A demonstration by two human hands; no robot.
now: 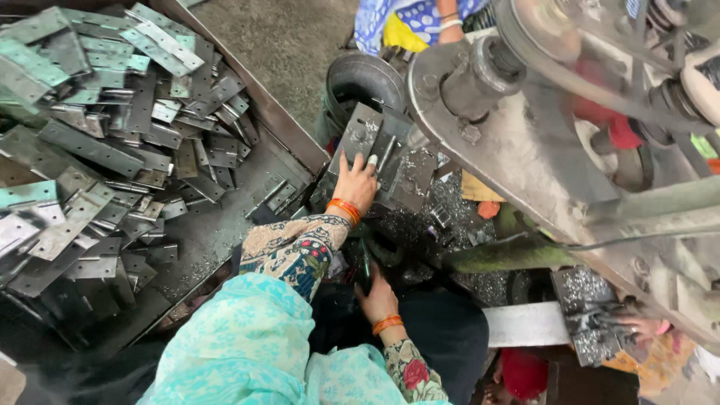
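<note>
Dull grey flat metal hinge plates (112, 142) fill the tray from nine to eleven o'clock, some tinted pale green. Both hands wear orange bangles (345, 210). The floral-patterned cream, red and dark sleeves (300, 251) sit near centre; a turquoise patterned shawl (247, 345) lies at six o'clock. A blue-and-white patterned cloth with yellow (405, 22) shows at twelve.

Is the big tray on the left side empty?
No, the tray holds a large heap of flat metal hinge plates that covers most of its floor.
</note>
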